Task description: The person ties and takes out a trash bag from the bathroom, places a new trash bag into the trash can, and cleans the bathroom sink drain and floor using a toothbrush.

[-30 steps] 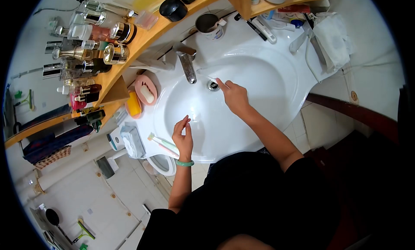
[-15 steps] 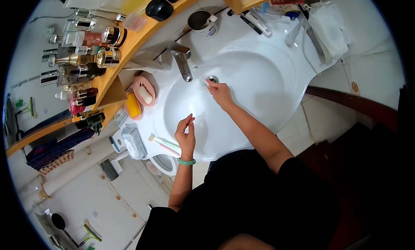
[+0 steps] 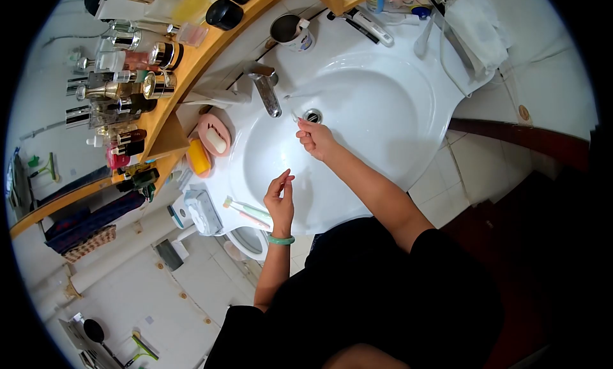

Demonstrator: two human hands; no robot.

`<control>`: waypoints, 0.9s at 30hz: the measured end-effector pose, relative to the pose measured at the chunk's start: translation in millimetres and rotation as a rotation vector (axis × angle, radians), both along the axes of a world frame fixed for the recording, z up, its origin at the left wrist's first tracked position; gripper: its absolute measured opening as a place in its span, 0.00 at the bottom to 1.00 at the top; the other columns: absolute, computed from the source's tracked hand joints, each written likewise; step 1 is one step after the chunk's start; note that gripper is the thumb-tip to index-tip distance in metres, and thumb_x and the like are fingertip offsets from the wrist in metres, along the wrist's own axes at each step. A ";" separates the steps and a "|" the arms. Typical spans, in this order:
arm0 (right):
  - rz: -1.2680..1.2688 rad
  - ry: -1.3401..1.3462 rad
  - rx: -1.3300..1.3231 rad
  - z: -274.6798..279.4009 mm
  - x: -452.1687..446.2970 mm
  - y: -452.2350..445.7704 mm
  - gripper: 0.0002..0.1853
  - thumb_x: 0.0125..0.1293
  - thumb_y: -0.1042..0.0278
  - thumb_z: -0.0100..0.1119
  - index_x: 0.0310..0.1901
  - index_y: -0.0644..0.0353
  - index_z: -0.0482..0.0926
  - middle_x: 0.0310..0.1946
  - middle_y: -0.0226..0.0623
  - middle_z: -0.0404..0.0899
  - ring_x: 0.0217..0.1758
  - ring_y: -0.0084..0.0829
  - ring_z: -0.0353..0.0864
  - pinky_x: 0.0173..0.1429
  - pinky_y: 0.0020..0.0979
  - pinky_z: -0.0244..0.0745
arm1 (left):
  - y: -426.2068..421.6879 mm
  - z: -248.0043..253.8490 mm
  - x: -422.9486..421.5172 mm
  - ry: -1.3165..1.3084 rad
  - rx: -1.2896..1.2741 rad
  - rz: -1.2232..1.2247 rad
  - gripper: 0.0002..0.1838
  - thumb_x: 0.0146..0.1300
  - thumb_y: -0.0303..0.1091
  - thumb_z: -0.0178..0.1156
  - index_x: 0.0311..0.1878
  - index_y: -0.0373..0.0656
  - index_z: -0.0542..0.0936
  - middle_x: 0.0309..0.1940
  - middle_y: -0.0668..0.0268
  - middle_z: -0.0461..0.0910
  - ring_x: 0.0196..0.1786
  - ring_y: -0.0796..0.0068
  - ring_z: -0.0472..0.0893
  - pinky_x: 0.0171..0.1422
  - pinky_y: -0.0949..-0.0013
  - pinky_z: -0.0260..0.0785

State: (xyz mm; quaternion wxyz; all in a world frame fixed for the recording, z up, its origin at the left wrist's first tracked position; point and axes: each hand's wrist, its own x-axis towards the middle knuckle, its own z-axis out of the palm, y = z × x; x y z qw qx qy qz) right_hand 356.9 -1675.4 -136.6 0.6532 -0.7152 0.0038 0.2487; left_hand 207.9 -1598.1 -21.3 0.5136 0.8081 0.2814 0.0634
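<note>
My right hand (image 3: 314, 139) is over the white washbasin (image 3: 377, 136), its fingers curled closed around a small, slender whitish thing (image 3: 295, 117) whose kind I cannot make out. The tip of that thing points toward the metal drain (image 3: 313, 116), just below the faucet (image 3: 265, 94). My left hand (image 3: 280, 200), with a green bangle (image 3: 281, 240) at the wrist, hovers over the near left side of the basin. Its thumb and fingertips come together in a pinch; whatever is between them, if anything, is too small to tell.
Left of the basin are a pink soap dish (image 3: 214, 134) with white soap, a yellow bar (image 3: 198, 157), toothbrushes (image 3: 248, 210) and a wipes pack (image 3: 202, 210). A cup (image 3: 292, 34) stands behind the faucet. Bottles crowd the wooden shelf (image 3: 191, 50).
My right hand has drawn back slightly left and away from the drain, uncovering it. My left hand has shifted a little to the right, still pinched. The view has tilted slightly.
</note>
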 end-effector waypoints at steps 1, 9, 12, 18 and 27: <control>0.033 -0.200 -0.165 -2.0 5.5 -8.7 0.21 0.56 0.74 0.53 0.54 0.58 0.73 0.24 0.38 0.76 0.21 0.31 0.75 0.24 0.32 0.72 | -1.4 -0.2 1.9 -0.006 -0.001 -0.004 0.11 0.62 0.25 0.53 0.47 0.37 0.79 0.38 0.62 0.80 0.44 0.76 0.78 0.50 0.76 0.68; 0.221 -0.947 -0.770 40.5 20.4 -64.3 0.19 0.58 0.73 0.52 0.54 0.58 0.73 0.20 0.36 0.74 0.21 0.30 0.76 0.26 0.32 0.72 | 20.3 40.3 79.3 -0.270 0.582 -0.212 0.11 0.55 0.20 0.56 0.42 0.37 0.80 0.28 0.63 0.76 0.25 0.75 0.71 0.28 0.76 0.64; 0.247 -0.606 -0.633 47.4 -1.1 -65.1 0.15 0.63 0.69 0.48 0.50 0.59 0.75 0.19 0.38 0.75 0.21 0.29 0.75 0.25 0.30 0.70 | 24.8 68.6 157.3 -0.353 0.743 -0.271 0.15 0.54 0.28 0.60 0.47 0.41 0.79 0.33 0.63 0.73 0.29 0.70 0.72 0.32 0.70 0.66; 0.059 0.356 0.159 71.6 -1.3 -55.1 0.14 0.66 0.65 0.43 0.41 0.63 0.78 0.17 0.30 0.72 0.15 0.18 0.62 0.18 0.24 0.57 | 59.6 53.2 251.6 -0.247 1.168 -0.669 0.10 0.51 0.35 0.63 0.38 0.47 0.81 0.32 0.62 0.74 0.32 0.62 0.77 0.35 0.63 0.70; 0.080 0.457 0.262 94.0 -1.0 -64.1 0.14 0.66 0.66 0.43 0.43 0.64 0.78 0.17 0.28 0.69 0.13 0.14 0.58 0.16 0.20 0.51 | 77.7 58.8 256.3 -0.348 1.078 -0.619 0.08 0.52 0.35 0.62 0.36 0.48 0.82 0.27 0.64 0.74 0.28 0.62 0.77 0.34 0.64 0.71</control>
